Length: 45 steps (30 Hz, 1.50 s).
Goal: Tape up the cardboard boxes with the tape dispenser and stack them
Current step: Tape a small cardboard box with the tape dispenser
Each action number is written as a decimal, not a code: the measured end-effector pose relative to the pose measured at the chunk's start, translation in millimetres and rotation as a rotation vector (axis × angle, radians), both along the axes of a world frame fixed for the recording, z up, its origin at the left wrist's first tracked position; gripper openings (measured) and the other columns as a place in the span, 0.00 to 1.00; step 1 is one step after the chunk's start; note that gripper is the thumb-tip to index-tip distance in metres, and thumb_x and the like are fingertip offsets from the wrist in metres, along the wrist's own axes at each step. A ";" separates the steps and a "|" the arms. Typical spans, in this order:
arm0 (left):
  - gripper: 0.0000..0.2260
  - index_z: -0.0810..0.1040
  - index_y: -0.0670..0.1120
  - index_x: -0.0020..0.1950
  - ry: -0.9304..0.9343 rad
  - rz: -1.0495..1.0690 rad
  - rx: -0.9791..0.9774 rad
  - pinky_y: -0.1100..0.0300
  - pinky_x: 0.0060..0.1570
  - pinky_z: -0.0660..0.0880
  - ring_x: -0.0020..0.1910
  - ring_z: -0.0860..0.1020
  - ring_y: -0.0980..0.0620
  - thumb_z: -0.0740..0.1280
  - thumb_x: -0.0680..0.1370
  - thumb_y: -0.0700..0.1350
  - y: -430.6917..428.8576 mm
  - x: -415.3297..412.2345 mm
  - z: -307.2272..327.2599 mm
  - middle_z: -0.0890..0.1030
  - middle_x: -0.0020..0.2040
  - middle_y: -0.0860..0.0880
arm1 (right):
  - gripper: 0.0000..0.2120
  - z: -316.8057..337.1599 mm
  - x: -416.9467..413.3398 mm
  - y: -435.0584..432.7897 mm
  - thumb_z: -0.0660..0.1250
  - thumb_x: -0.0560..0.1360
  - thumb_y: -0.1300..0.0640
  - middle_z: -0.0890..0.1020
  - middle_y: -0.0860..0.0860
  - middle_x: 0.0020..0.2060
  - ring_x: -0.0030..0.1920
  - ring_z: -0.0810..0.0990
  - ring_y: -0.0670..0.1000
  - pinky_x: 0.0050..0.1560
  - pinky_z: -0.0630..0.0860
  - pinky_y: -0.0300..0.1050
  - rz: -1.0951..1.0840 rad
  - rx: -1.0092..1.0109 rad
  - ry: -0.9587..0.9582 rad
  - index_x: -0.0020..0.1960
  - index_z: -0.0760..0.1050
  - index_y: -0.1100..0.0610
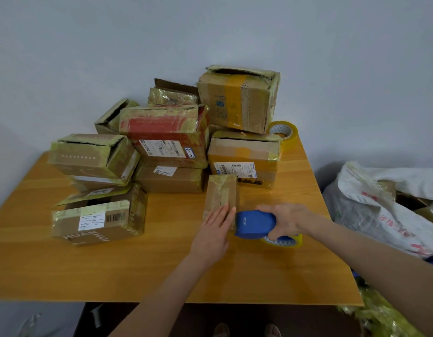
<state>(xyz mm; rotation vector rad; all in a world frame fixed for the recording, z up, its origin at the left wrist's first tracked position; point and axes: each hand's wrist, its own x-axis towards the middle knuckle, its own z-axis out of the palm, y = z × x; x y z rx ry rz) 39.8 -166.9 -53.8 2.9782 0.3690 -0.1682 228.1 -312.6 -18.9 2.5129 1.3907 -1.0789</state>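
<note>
A small flat cardboard box lies in the middle of the wooden table, with yellowish tape along its top. My left hand rests flat on its near end, fingers straight. My right hand grips the blue tape dispenser at the box's near right edge; its yellow tape roll shows under my palm. Behind stand several taped boxes: a stack at the left, a red-topped box, and a tall one on top at the right.
A spare roll of yellow tape stands at the table's far right edge. An open box marked HUANZHU sits front left. A white sack with cardboard lies right of the table. Tape scraps lie on the floor.
</note>
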 end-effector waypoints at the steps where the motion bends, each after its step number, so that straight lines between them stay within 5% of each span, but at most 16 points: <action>1: 0.37 0.36 0.50 0.77 -0.003 0.001 0.001 0.58 0.74 0.35 0.77 0.39 0.52 0.60 0.80 0.44 0.1 -0.1 0.5 0.39 0.79 0.49 | 0.39 -1.3 -0.8 1.4 0.69 0.67 0.42 0.76 0.45 0.51 0.52 0.75 0.51 0.52 0.77 0.50 -0.021 -0.013 0.010 0.74 0.55 0.36; 6: 0.37 0.35 0.51 0.77 0.024 -0.004 -0.011 0.56 0.75 0.38 0.77 0.38 0.52 0.60 0.80 0.43 -0.1 -0.5 1.9 0.38 0.79 0.49 | 0.27 -1.3 -4.1 2.0 0.68 0.66 0.44 0.78 0.47 0.44 0.43 0.77 0.52 0.36 0.72 0.43 -0.088 -0.042 -0.084 0.64 0.70 0.45; 14: 0.37 0.34 0.49 0.77 0.035 0.033 -0.012 0.56 0.74 0.37 0.77 0.38 0.52 0.59 0.80 0.44 -6.1 1.9 4.2 0.37 0.78 0.49 | 0.27 -20.8 15.4 -15.3 0.74 0.71 0.54 0.80 0.54 0.56 0.53 0.79 0.55 0.48 0.75 0.49 -0.919 0.519 0.492 0.68 0.72 0.55; 18: 0.37 0.34 0.47 0.77 0.036 0.061 -0.027 0.57 0.71 0.34 0.77 0.37 0.51 0.60 0.80 0.47 -12.6 3.5 3.4 0.36 0.78 0.48 | 0.23 -47.7 3.4 -16.0 0.72 0.74 0.51 0.82 0.58 0.53 0.51 0.81 0.60 0.54 0.79 0.58 -1.308 0.501 0.855 0.67 0.73 0.54; 20: 0.38 0.35 0.46 0.77 0.060 0.060 -0.034 0.57 0.71 0.33 0.77 0.37 0.50 0.60 0.80 0.49 -11.8 3.7 2.7 0.36 0.78 0.47 | 0.23 -49.6 -1.4 -13.2 0.69 0.75 0.46 0.81 0.58 0.55 0.50 0.81 0.59 0.53 0.78 0.58 -1.322 0.465 0.843 0.67 0.73 0.53; 25: 0.35 0.40 0.46 0.79 0.069 0.088 -0.226 0.58 0.72 0.37 0.77 0.40 0.53 0.59 0.81 0.53 -6.3 5.0 12.9 0.39 0.78 0.50 | 0.30 -40.1 -2.5 -16.3 0.56 0.79 0.37 0.78 0.56 0.58 0.53 0.76 0.55 0.54 0.73 0.52 -1.048 0.372 0.469 0.72 0.67 0.57; 29: 0.28 0.52 0.49 0.79 -0.311 0.386 -0.472 0.58 0.74 0.52 0.77 0.52 0.56 0.61 0.82 0.48 9.7 -4.8 23.4 0.53 0.78 0.53 | 0.30 -18.6 -6.5 -9.4 0.55 0.81 0.39 0.76 0.59 0.61 0.60 0.74 0.58 0.53 0.72 0.51 -0.661 0.286 -0.039 0.74 0.63 0.59; 33: 0.29 0.53 0.42 0.78 -0.254 0.656 -0.597 0.61 0.63 0.67 0.70 0.68 0.48 0.60 0.82 0.50 19.2 -3.5 18.0 0.67 0.73 0.47 | 0.31 -0.2 -48.6 28.3 0.58 0.81 0.42 0.79 0.57 0.61 0.57 0.79 0.55 0.51 0.76 0.48 -0.579 0.359 0.014 0.76 0.59 0.60; 36: 0.21 0.67 0.42 0.70 -0.206 0.683 -0.758 0.63 0.50 0.76 0.53 0.77 0.52 0.61 0.81 0.52 17.3 5.8 9.5 0.78 0.61 0.47 | 0.28 -11.3 -77.7 56.5 0.58 0.79 0.39 0.82 0.56 0.50 0.43 0.79 0.52 0.39 0.77 0.46 -0.582 0.332 0.154 0.67 0.70 0.60; 42: 0.13 0.75 0.41 0.62 -0.221 0.708 -0.771 0.66 0.39 0.70 0.46 0.75 0.52 0.61 0.82 0.45 22.8 9.7 5.2 0.80 0.54 0.46 | 0.19 -28.1 -86.8 70.1 0.62 0.78 0.40 0.79 0.50 0.35 0.35 0.77 0.50 0.32 0.72 0.43 -0.729 0.373 0.202 0.50 0.77 0.55; 45: 0.13 0.75 0.40 0.63 -0.211 0.705 -0.765 0.64 0.39 0.69 0.46 0.75 0.52 0.57 0.83 0.44 25.8 7.1 4.8 0.80 0.55 0.45 | 0.19 -28.2 -86.8 73.2 0.61 0.79 0.43 0.77 0.51 0.36 0.37 0.76 0.52 0.33 0.70 0.43 -0.775 0.365 0.208 0.51 0.78 0.58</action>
